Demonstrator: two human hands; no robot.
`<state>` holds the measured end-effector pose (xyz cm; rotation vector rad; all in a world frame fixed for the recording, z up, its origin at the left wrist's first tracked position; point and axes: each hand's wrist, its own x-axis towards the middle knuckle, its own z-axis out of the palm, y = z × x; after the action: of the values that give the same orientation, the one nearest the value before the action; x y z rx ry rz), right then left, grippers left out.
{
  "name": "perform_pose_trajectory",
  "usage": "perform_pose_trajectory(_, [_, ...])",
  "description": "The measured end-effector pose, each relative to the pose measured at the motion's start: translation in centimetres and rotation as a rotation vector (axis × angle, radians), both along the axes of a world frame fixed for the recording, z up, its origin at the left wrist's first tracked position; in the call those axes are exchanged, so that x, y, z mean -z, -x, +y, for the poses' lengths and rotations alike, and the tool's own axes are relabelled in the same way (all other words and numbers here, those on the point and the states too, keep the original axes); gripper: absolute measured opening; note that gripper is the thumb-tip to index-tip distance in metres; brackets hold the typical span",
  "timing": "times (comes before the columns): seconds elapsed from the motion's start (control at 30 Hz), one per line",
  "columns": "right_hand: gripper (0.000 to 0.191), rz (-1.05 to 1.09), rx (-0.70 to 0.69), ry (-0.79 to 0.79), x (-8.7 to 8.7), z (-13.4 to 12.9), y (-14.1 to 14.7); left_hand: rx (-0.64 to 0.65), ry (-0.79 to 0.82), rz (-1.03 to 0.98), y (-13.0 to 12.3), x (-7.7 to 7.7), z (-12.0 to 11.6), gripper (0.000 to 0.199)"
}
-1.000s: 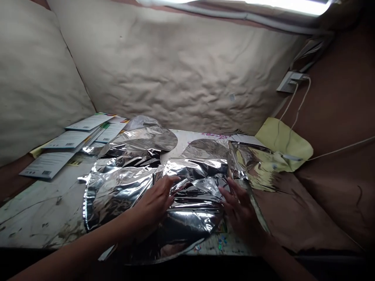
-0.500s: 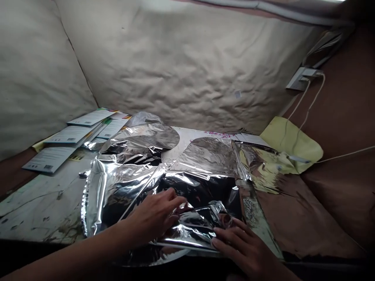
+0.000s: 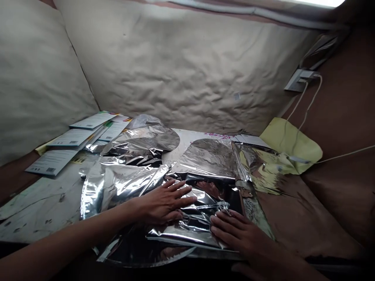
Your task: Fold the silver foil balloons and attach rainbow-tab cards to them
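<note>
Foil sheet point(image 3: 123, 187): light, soft, slippery, creases easily, best taken by its flat edge | place: 12 o'clock on table point(image 3: 38, 210), under both hands | left hand point(image 3: 164, 203): fingers spread flat on foil, not gripping | right hand point(image 3: 237, 234): fingers likewise flat, not gripping

Counted on a cluttered tabletop: one crumpled mass of silver foil point(image 3: 205, 156), showing three rounded lobes, though whether it is a single piece cannot be told. Two bare hands, the left hand point(image 3: 164, 203) and the right hand point(image 3: 240, 232), rest flat on the foil. Beyond the foil are one clear plastic bag point(image 3: 144, 121) and two beige padded panels point(image 3: 175, 66). To the left of the foil lie four printed cards point(image 3: 70, 137). To the right of the foil are one pale yellow sheet point(image 3: 288, 146), one wall socket point(image 3: 299, 80) and two white cables point(image 3: 306, 97).
</note>
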<state>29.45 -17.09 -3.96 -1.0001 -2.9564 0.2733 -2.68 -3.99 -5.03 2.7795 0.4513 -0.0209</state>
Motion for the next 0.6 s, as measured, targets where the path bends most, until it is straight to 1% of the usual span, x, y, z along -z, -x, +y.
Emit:
perform_pose_trajectory(0.1, [0.077,0.005,-0.006,-0.147,1.9,-1.4,0.0,0.024,0.004,0.004,0.3,0.3,-0.8,0.061])
perform_pose_trajectory(0.2, [0.070,0.019,0.066,-0.285,3.5,-2.8,0.0,0.038,0.007,-0.004,0.7,0.6,-1.1,0.057])
perform_pose_trajectory(0.27, [0.064,0.044,0.082,-0.294,3.6,-3.3,-0.1,0.028,0.009,-0.006,0.8,0.8,-1.2,0.054])
perform_pose_trajectory(0.3, [0.061,0.077,0.070,-0.266,3.3,-3.3,-0.2,0.023,0.012,-0.007,0.8,0.8,-1.2,0.052])
perform_pose_trajectory(0.37, [0.053,0.158,0.080,-0.139,1.8,-2.7,-0.5,0.012,0.032,-0.014,0.8,0.5,-1.1,0.053])
perform_pose_trajectory(0.4, [0.048,0.204,0.115,-0.053,0.9,-2.0,-0.6,0.004,0.054,-0.023,0.8,0.3,-1.0,0.056])
perform_pose_trajectory(0.47, [0.035,0.304,0.241,0.155,-1.2,0.2,-0.8,-0.006,0.131,-0.063,0.6,-0.2,-0.6,0.067])
perform_pose_trajectory(0.5, [0.029,0.360,0.324,0.272,-2.0,1.7,-0.9,-0.006,0.193,-0.087,0.4,-0.4,-0.4,0.068])
perform_pose_trajectory(0.53, [0.029,0.421,0.402,0.397,-2.6,3.4,-0.9,-0.022,0.267,-0.117,0.2,-0.5,0.0,0.064])
perform_pose_trajectory(0.57, [0.034,0.487,0.473,0.534,-2.9,5.2,-0.9,-0.086,0.334,-0.161,0.1,-0.6,0.4,0.058])
perform_pose_trajectory(0.6, [0.041,0.542,0.520,0.680,-3.0,7.0,-1.0,-0.179,0.414,-0.216,0.0,-0.5,0.9,0.053])
